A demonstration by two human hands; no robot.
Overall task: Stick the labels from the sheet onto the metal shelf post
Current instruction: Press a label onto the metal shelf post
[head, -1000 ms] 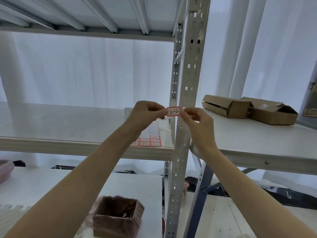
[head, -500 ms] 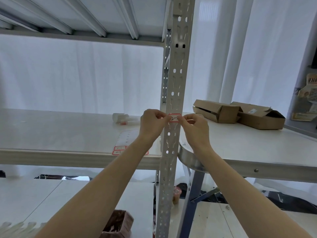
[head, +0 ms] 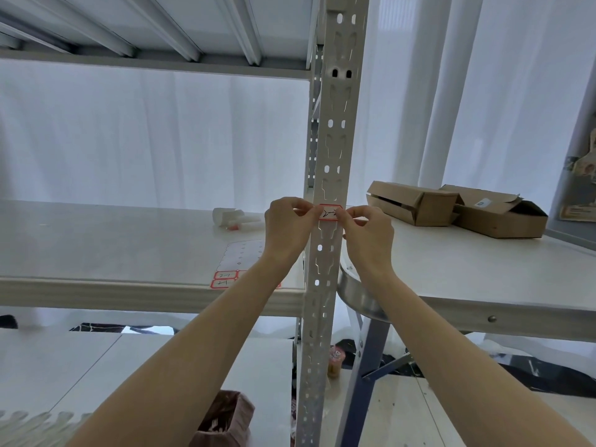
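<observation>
Bright, even daylight, diffused through white curtains (head: 161,140) behind the shelving. Backlit throughout: curtains washed out near white, folds faint. Soft, weak shadows only; darker under the upper shelf (head: 154,27) and along the near edge of the middle shelf (head: 96,295). Mild sheen on the desk (head: 483,269) top, no hard glare. Forearms evenly lit, a little flat in tone. Sharp in the centre; slight softness and smearing toward the lower corners. Wide-angle stretch at the edges, verticals leaning and the shelf post (head: 335,124) tapering downward.
</observation>
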